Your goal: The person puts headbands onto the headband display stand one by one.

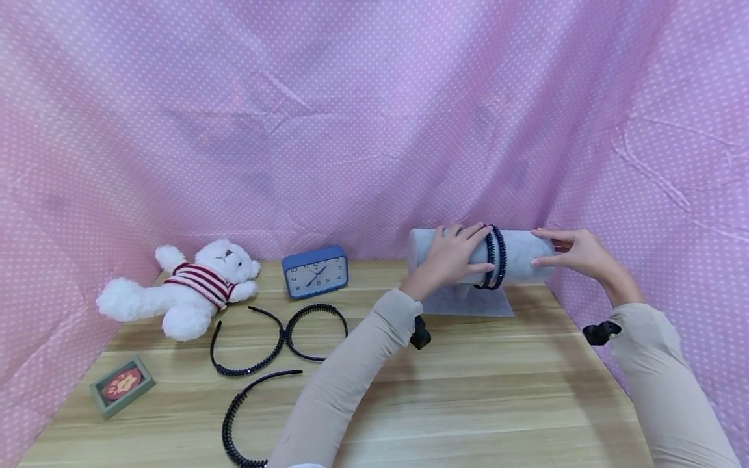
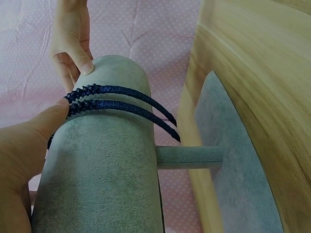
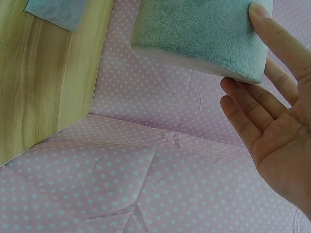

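Note:
A grey plush headband stand (image 1: 529, 253), a horizontal roll on a post and flat base, stands at the right. Two black beaded headbands (image 1: 501, 257) sit side by side around the roll. My left hand (image 1: 449, 255) lies over the roll and holds the nearer headband. Its thumb (image 2: 56, 114) touches the beads in the left wrist view; the other fingers are mostly hidden there behind the roll. At the roll's right end, my right hand (image 1: 582, 252) grips the edge, thumb on one side and fingertips (image 3: 228, 83) on the other.
Three more black headbands (image 1: 248, 372) lie on the wooden table (image 1: 468, 390). A white teddy bear (image 1: 201, 286), a blue clock (image 1: 316, 272) and a small framed paw print (image 1: 123, 387) are at the left. Pink dotted cloth (image 1: 351, 130) surrounds the table.

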Demonstrator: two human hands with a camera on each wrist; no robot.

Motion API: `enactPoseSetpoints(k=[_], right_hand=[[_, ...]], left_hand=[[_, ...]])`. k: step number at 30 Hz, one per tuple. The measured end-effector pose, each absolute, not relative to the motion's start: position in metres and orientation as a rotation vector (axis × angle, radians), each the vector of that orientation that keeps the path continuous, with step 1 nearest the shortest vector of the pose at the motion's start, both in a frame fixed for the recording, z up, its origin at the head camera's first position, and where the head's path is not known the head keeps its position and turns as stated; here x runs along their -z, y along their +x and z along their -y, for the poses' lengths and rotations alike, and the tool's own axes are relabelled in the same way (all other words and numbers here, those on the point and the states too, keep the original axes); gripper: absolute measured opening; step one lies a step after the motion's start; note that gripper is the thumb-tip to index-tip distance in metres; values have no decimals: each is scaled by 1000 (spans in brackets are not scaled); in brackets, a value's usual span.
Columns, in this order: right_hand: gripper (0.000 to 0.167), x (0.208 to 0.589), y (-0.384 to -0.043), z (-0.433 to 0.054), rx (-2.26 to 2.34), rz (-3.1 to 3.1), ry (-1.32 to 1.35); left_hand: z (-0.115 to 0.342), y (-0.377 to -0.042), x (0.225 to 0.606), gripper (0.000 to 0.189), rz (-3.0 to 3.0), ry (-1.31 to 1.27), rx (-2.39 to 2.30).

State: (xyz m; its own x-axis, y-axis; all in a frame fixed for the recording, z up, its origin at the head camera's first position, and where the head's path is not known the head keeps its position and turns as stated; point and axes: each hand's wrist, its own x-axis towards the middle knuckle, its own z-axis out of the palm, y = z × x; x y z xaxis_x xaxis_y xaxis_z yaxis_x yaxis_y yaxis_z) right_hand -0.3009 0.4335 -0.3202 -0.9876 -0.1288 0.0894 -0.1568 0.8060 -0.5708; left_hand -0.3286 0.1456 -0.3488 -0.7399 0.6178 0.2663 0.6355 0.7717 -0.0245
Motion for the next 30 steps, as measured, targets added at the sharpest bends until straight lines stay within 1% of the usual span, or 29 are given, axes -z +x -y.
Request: enactPoseSetpoints(k=[17,23,30], right_hand=[[72,322,-298,-432,-1004,2895,247],[72,320,-297,-434,-989,2897,242],[72,320,-301,-435,-963,2909,235]], left_hand=[[-128,-324,344,80,2634,-987,246],[-108,-320,344,79,2544,-969,296],[-72,-318,351,77,2465,-952,293]])
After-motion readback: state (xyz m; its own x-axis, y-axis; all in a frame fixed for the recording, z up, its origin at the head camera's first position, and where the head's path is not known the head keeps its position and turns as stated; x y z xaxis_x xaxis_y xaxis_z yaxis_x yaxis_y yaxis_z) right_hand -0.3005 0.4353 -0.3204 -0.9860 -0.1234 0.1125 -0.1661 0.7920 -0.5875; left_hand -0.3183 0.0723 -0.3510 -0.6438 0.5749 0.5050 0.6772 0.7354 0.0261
